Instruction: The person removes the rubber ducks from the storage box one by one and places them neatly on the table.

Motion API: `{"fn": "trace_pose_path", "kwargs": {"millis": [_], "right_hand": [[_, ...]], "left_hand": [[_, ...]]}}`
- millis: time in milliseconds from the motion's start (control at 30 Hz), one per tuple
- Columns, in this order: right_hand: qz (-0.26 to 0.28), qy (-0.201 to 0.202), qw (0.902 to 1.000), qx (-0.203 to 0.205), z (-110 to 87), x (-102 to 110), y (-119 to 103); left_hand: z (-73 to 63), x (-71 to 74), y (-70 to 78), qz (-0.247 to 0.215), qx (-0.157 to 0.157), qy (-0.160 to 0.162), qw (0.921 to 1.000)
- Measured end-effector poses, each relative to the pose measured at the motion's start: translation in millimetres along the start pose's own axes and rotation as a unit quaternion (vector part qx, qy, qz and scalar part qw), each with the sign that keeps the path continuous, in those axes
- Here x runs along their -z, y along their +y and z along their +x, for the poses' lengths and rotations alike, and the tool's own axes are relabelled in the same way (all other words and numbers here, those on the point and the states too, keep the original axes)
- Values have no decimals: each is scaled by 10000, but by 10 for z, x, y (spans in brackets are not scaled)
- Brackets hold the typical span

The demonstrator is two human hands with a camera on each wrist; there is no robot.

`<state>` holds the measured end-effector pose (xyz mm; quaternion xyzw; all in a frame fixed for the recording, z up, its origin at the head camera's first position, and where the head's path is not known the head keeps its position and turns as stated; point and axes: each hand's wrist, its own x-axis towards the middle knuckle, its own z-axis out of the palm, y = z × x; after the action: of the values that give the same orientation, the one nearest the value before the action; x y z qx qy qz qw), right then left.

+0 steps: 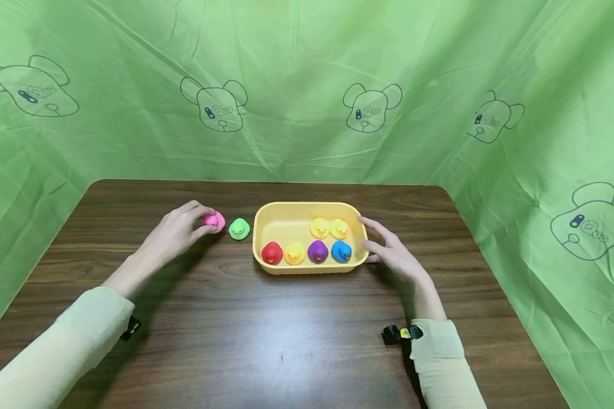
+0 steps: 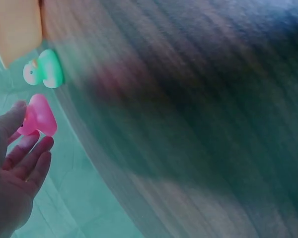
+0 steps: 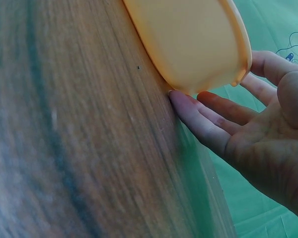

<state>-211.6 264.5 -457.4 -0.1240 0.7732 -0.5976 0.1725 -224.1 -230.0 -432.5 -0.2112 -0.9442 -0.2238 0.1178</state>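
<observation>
At the left of the table, my left hand (image 1: 180, 227) pinches a pink rubber duck (image 1: 215, 221) between thumb and fingers. In the left wrist view the pink duck (image 2: 41, 115) shows sideways at the fingertips. A green rubber duck (image 1: 239, 229) stands just right of it. Inside the yellow tub (image 1: 278, 218) are a red duck (image 1: 272, 253), a purple duck (image 1: 318, 251), a blue duck (image 1: 341, 251) and three yellow ducks (image 1: 294, 253). My right hand (image 1: 396, 255) touches the tub's right end with extended fingers, seen from below in the right wrist view.
The dark wooden table (image 1: 281, 341) carries the tub near its far side. Green cloth (image 1: 297, 142) printed with bear heads hangs behind and at both sides. Black straps with small devices (image 1: 401, 334) sit at both wrists.
</observation>
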Motion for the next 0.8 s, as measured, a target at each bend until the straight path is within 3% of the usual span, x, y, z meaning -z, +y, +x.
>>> {"fn": "trace_pose_path", "kwargs": {"millis": [267,800], "right_hand": [[95,-34,9999,-10,8,-2,17],[-26,39,10000,-58,6,5,3]], "left_hand": [[-28,-112,-84,8,11,-208,9998],[-48,-177,-116,73,31,-216,9997]]}}
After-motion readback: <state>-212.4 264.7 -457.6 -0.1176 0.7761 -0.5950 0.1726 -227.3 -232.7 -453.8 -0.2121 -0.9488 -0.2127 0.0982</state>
